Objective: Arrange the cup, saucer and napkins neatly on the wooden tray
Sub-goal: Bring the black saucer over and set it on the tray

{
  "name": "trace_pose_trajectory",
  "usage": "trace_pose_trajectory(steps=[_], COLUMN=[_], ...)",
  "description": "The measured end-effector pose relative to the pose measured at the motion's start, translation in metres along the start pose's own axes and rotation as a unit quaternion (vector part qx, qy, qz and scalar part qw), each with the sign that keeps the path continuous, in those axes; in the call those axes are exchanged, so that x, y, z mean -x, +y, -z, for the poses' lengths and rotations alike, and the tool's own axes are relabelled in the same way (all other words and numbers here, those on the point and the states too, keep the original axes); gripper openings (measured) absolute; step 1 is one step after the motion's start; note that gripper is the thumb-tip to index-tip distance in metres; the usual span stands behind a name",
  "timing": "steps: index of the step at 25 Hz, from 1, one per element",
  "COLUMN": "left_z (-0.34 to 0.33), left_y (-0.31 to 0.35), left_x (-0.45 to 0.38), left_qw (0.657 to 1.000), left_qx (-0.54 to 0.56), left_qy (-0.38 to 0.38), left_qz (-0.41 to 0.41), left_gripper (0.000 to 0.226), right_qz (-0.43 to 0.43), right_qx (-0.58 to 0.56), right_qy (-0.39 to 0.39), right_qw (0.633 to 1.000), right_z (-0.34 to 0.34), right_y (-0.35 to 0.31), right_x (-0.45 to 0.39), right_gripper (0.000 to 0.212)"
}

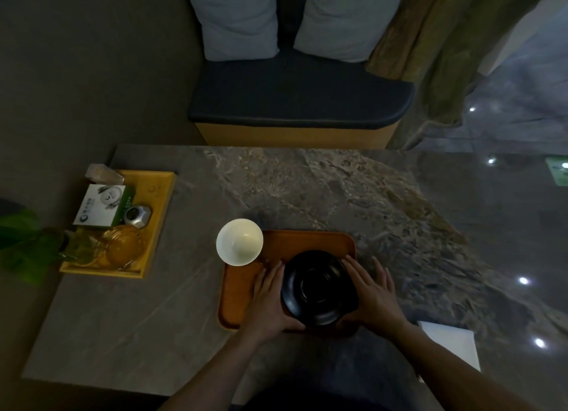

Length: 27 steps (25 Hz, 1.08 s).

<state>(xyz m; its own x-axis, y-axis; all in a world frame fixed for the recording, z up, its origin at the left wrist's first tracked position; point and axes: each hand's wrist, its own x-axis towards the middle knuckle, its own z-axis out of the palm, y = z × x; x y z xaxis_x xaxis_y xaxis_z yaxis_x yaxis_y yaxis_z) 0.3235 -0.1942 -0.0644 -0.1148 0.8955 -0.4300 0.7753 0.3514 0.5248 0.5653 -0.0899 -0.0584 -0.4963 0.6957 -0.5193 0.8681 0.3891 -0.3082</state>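
— So, why are both hands flanking that black saucer [319, 287]?

— They are steadying it, I think. The left hand [267, 297] and the right hand [373, 291] are each lying wide and flat, pressing its opposite edges rather than gripping, probably nudging it square on the near right part of the wooden tray [242, 287].

— And the napkins?

— Something white and flat [450, 343] is lying off the tray at the near right; it may be them, though I cannot tell.

— And the cup?

— The white cup [239, 241] is sitting upright at the tray's far left corner, overhanging the rim, so it is likely waiting for the saucer.

— What is underneath?

— A grey stone-look table [307, 183] is carrying everything. At its far left, a yellow tray [163, 208] is holding a box, a glass pot and small bits. Beyond, a cushioned bench [295, 103] with two pale pillows [236, 20] is backing onto a dim wall, beside a curtain [436, 42].
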Motion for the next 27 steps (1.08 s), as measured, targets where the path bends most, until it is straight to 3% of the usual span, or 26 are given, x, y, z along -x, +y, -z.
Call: trace_pose_trajectory(steps=[16, 27], left_z=[0.002, -0.004], left_y=[-0.005, -0.004], left_x=[-0.007, 0.006], left_qw=[1.000, 1.000], left_qx=[0.008, 0.008], left_qy=[0.018, 0.020], left_qz=[-0.015, 0.010], left_gripper=[0.129, 0.117], right_qz=[-0.012, -0.059], right_qx=[-0.015, -0.047], right_qy=[0.026, 0.111], right_qw=[0.999, 0.991], right_z=[-0.008, -0.033], right_y=[-0.001, -0.014], right_x=[-0.002, 0.037], right_gripper=[0.126, 0.099])
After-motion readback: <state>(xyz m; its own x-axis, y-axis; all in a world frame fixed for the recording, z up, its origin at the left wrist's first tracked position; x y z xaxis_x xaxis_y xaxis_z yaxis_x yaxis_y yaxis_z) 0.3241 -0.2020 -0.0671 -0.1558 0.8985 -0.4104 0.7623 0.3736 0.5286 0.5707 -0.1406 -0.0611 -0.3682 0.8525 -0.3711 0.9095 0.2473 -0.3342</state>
